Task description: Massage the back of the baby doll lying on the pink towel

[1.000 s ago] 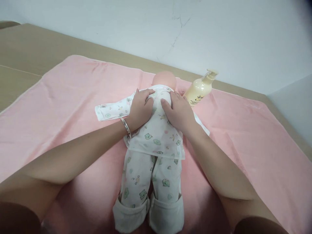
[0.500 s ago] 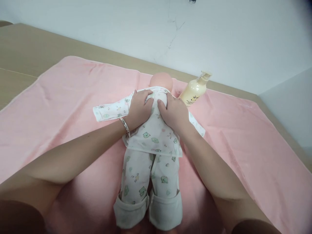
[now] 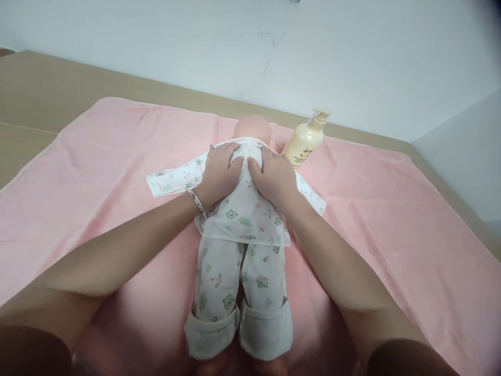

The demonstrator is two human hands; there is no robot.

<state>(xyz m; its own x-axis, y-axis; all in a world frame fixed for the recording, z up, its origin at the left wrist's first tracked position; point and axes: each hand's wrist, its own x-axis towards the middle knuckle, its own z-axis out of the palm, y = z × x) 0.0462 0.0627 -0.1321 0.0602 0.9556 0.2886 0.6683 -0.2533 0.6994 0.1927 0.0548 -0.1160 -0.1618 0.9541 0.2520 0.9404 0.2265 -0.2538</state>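
Note:
A baby doll [image 3: 252,129] lies stretched out, its bare head away from me and its feet at the bottom edge. It wears a white printed top [image 3: 246,214] and matching trousers [image 3: 219,277] with turned-up cuffs. My left hand [image 3: 219,169] rests flat on the left of the doll's upper body, a bracelet on the wrist. On the right of the upper body lies my right hand [image 3: 274,176], fingers stretched out. Both thumbs point inward with a small gap between them. Neither hand grips anything. The doll's face is not visible.
A pale yellow pump bottle [image 3: 305,140] stands beyond my right hand, near the doll's head. The pink blanket [image 3: 391,219] under the doll has a few creases. It covers part of a wooden table [image 3: 78,75] that meets a white wall [image 3: 176,36].
The whole view has shifted slightly, so the doll, hands and bottle appear a little further left. Both hands stay flat on the doll in nearly the same place.

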